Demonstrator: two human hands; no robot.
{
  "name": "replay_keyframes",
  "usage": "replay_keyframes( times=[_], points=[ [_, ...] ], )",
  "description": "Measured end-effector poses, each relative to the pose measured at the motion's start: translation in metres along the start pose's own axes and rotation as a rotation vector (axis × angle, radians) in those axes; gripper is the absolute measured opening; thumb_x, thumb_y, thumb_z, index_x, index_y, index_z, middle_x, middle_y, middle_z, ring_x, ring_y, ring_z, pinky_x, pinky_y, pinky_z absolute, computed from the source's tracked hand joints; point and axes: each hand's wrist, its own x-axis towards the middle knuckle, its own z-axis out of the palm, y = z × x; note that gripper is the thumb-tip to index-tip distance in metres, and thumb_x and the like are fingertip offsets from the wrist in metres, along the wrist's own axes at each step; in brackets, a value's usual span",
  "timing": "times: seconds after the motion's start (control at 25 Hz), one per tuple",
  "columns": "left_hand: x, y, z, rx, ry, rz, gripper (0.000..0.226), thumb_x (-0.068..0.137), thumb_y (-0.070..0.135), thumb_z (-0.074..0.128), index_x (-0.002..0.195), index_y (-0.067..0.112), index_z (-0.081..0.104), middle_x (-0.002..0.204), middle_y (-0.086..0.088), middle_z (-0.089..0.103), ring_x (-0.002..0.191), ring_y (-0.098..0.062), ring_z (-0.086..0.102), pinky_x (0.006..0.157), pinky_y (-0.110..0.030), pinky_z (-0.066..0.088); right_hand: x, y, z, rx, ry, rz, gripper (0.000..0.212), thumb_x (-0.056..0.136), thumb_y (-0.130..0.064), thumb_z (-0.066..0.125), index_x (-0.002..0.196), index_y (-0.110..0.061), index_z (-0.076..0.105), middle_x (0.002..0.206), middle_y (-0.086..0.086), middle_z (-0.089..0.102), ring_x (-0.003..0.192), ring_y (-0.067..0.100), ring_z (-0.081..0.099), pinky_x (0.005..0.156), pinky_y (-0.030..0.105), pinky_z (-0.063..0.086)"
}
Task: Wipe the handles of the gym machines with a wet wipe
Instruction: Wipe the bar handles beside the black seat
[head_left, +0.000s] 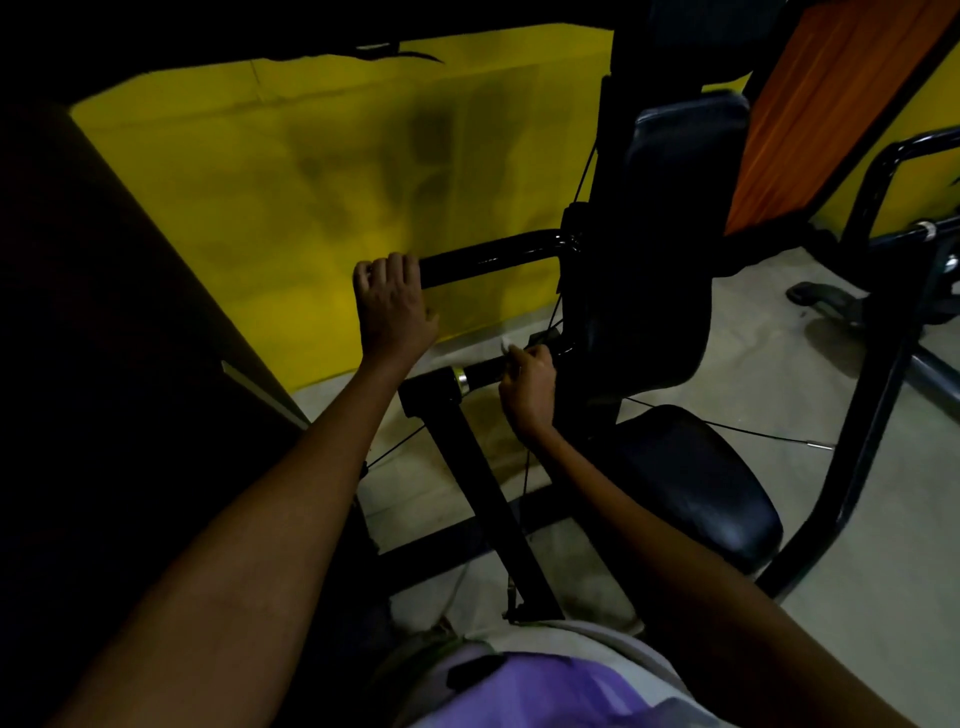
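Dimly lit, the scene looks down along two bare forearms toward a black gym machine against a yellow wall. Near the middle of the frame, the left hand curls its fingers over the end of an upper bar, steadying it. Just below and to the right, the right hand pinches a pale wet wipe against a lower handle, close to where it meets the frame; a shiny metal ring marks the handle's outer end. A padded seat sits at lower right. To wipe well, the right hand should probably wrap the wipe fully around the handle, then draw it outward toward the ring while twisting, so the underside gets cleaned too.
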Motion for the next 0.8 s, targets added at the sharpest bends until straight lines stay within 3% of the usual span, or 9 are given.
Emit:
replay_keyframes(
  times=[0.2,0.32,0.36,0.44,0.52,0.64,0.72,0.8],
  points=[
    [-0.001,0.001,0.001,0.013,0.018,0.005,0.059,0.076,0.034,0.064,0.124,0.004,0.048,0.116,-0.014,0.055,0.107,-0.032,0.051,0.103,-0.045,0.031,-0.012,-0.021,0.021,-0.115,-0.291,-0.190,0.027,0.091,0.001,0.047,0.115,0.003,0.059,0.113,0.022,0.049,0.100,0.035,0.052,0.087,0.036,0.046],
    [-0.001,-0.001,0.002,0.014,0.037,0.009,0.058,0.074,0.034,0.066,0.121,0.003,0.050,0.112,-0.014,0.056,0.104,-0.032,0.053,0.102,-0.045,0.033,0.005,-0.033,0.017,-0.156,-0.335,-0.223,0.018,0.091,-0.002,0.050,0.078,0.001,0.062,0.083,0.019,0.052,0.073,0.025,0.053,0.069,0.031,0.045],
    [-0.001,-0.001,0.002,0.013,0.051,0.012,0.058,0.073,0.033,0.068,0.119,0.003,0.051,0.110,-0.014,0.057,0.102,-0.032,0.053,0.101,-0.045,0.034,0.010,-0.034,0.018,-0.151,-0.329,-0.207,0.018,0.090,-0.003,0.052,0.075,0.001,0.062,0.078,0.018,0.052,0.069,0.024,0.053,0.066,0.031,0.045],
    [-0.002,-0.001,0.003,0.012,0.074,0.019,0.057,0.071,0.033,0.069,0.117,0.003,0.053,0.108,-0.014,0.058,0.100,-0.032,0.054,0.100,-0.045,0.036,0.008,-0.033,0.024,-0.145,-0.304,-0.200,0.017,0.092,-0.009,0.052,0.087,0.001,0.065,0.088,0.017,0.055,0.076,0.027,0.057,0.073,0.035,0.048],
    [-0.002,-0.001,0.002,0.002,0.067,0.016,0.057,0.072,0.033,0.069,0.118,0.004,0.052,0.109,-0.014,0.057,0.101,-0.032,0.054,0.100,-0.045,0.034,-0.007,-0.024,0.027,-0.060,-0.291,-0.188,0.015,0.094,-0.020,0.049,0.086,-0.009,0.056,0.087,0.008,0.054,0.078,0.024,0.056,0.074,0.038,0.044],
    [-0.001,0.000,0.001,-0.003,0.067,0.005,0.055,0.072,0.032,0.067,0.117,0.003,0.052,0.108,-0.014,0.057,0.101,-0.032,0.054,0.100,-0.045,0.034,-0.026,0.000,0.016,-0.005,-0.295,-0.255,0.014,0.093,-0.016,0.053,0.099,-0.006,0.060,0.089,0.002,0.058,0.075,0.015,0.058,0.067,0.029,0.045],
    [-0.001,0.000,0.002,0.006,0.073,-0.001,0.054,0.071,0.031,0.069,0.114,0.003,0.054,0.105,-0.014,0.058,0.098,-0.032,0.055,0.098,-0.045,0.036,-0.028,0.019,0.016,0.047,-0.246,-0.147,0.020,0.087,-0.002,0.058,0.105,-0.001,0.067,0.099,0.008,0.064,0.078,0.015,0.061,0.062,0.013,0.044],
    [-0.001,0.000,0.002,0.011,0.079,-0.003,0.053,0.070,0.031,0.071,0.112,0.003,0.054,0.103,-0.014,0.058,0.097,-0.032,0.055,0.098,-0.045,0.036,-0.025,0.025,0.015,0.374,-0.093,0.216,0.012,0.086,-0.003,0.060,0.094,-0.003,0.070,0.095,0.009,0.069,0.077,0.013,0.061,0.065,0.007,0.046]
  ],
)
